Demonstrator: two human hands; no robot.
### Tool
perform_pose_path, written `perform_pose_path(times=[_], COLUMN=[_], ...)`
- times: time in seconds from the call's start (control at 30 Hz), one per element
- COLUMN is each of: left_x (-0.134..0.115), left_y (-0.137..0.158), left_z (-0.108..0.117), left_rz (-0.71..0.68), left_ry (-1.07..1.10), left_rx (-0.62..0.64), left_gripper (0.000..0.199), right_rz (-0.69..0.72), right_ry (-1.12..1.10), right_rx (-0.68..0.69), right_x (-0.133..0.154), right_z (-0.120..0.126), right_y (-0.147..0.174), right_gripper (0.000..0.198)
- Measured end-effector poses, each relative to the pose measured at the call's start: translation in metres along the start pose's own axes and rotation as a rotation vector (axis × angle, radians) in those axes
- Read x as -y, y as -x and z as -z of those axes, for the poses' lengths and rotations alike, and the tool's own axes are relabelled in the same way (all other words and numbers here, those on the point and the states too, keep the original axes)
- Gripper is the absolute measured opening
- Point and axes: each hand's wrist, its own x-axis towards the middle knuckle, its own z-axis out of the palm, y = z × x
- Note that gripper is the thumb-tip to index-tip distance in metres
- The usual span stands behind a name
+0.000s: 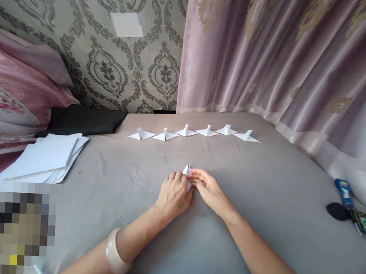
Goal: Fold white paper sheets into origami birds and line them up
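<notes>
Between my hands is a piece of folded white paper [186, 169], its pointed tip showing above my fingers and most of it covered. My left hand [173, 193] has its fingers curled over the paper from the left, and a pale bangle circles that forearm. From the right, my right hand [207, 188] pinches the paper's edge with its fingertips. Farther back, several folded white paper shapes [186, 131] stand in a row, each with flat pointed sides and an upright peak.
A stack of white paper sheets [43, 156] lies at left, before a black flat item [85, 119]. The grey sheet [123, 162] covers the surface. At the right edge are a blue item [344, 192] and a black oval [338, 211]. Curtains [236, 54] hang behind.
</notes>
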Motion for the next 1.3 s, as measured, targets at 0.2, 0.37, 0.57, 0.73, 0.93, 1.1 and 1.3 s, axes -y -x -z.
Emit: perform_pose_path(times=[0.2, 0.37, 0.57, 0.73, 0.93, 1.1, 1.3], left_x=[-0.004, 0.0, 0.02, 0.014, 0.001, 0.007, 0.019], left_y=[0.002, -0.001, -0.015, -0.018, -0.013, -0.015, -0.019], left_z=[0.0, -0.002, 0.01, 0.002, 0.004, 0.014, -0.003], left_rz=[-0.065, -0.086, 0.395, 0.667, 0.542, 0.443, 0.508], left_ry=[-0.054, 0.007, 0.927, 1.54, 1.575, 1.535, 1.471], left_rx=[0.021, -0.084, -0.233, -0.261, -0.202, -0.057, -0.002], left_gripper=[0.018, 0.023, 0.029, 0.025, 0.027, 0.034, 0.028], right_rz=[-0.015, -0.055, -0.09, -0.124, -0.007, -0.034, -0.034], right_ry=[0.032, 0.021, -0.079, -0.223, -0.207, -0.05, 0.093], right_rx=[-0.186, -0.253, -0.304, -0.156, -0.142, -0.028, -0.123], right_x=[0.001, -0.003, 0.001, 0.006, 0.008, 0.011, -0.005], right_z=[0.009, 0.013, 0.009, 0.003, -0.001, 0.008, 0.014], right_y=[-0.004, -0.008, -0.006, -0.001, 0.002, 0.002, -0.005], right_gripper=[0.034, 0.027, 0.038, 0.046, 0.039, 0.034, 0.037])
